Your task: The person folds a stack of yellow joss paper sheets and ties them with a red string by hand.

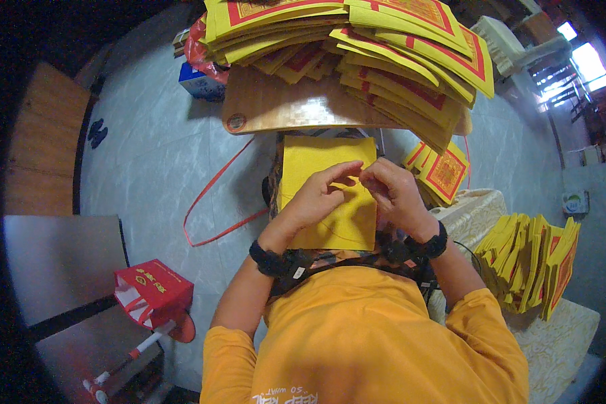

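Note:
A yellow paper sheet (303,156), or a stack of them, lies on my lap with its plain side up. Over it my left hand (320,194) is held with curved fingers, the thumb apart from the index finger. My right hand (396,189) is bent inward at the sheet's right edge, its fingertips curled together and close to the left fingertips. A thin dark thread (333,233) seems to curve across the paper below the hands. Whether either hand pinches it is hidden by the fingers.
Ahead, a wooden table (278,103) bears fanned piles of yellow-and-red printed paper (409,30). More printed bundles lie at the right, some on a cloth-covered seat (550,343). A red strap loop (186,222), a red bag (156,293) and a blue box (197,83) are at the left.

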{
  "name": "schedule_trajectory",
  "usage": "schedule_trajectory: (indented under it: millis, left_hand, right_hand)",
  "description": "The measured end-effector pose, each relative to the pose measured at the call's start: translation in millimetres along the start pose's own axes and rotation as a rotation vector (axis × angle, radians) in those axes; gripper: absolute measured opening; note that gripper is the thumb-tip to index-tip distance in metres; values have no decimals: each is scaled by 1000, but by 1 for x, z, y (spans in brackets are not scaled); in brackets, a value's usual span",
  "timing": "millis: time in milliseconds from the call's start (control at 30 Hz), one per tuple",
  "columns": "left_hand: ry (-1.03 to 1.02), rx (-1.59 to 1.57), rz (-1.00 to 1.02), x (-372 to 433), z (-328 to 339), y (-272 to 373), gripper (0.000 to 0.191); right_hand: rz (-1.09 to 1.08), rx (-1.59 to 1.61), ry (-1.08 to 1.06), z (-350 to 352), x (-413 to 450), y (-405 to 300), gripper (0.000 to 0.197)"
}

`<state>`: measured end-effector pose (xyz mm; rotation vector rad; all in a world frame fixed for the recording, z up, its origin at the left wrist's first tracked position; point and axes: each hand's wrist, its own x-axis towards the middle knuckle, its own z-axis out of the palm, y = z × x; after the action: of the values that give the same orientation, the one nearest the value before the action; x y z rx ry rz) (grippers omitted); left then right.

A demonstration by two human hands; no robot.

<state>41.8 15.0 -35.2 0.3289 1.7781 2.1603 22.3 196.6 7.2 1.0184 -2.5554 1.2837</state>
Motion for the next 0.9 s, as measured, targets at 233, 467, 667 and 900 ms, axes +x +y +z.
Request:
schedule_trajectory:
  millis: [233, 467, 667, 900]
  left_hand:
    - [-20, 348, 237, -2, 12, 36, 42]
    - [78, 215, -113, 13, 1, 20, 22]
    - [125, 238, -217, 12, 5, 27, 21]
    - [121, 173, -110, 21, 5, -12, 20]
  right_hand:
    - [144, 83, -60, -14, 20, -30, 6]
    - [120, -83, -80, -24, 13, 29, 7]
    - [389, -94, 34, -30, -4, 31, 11]
    - [359, -118, 20, 18, -43, 64, 22]
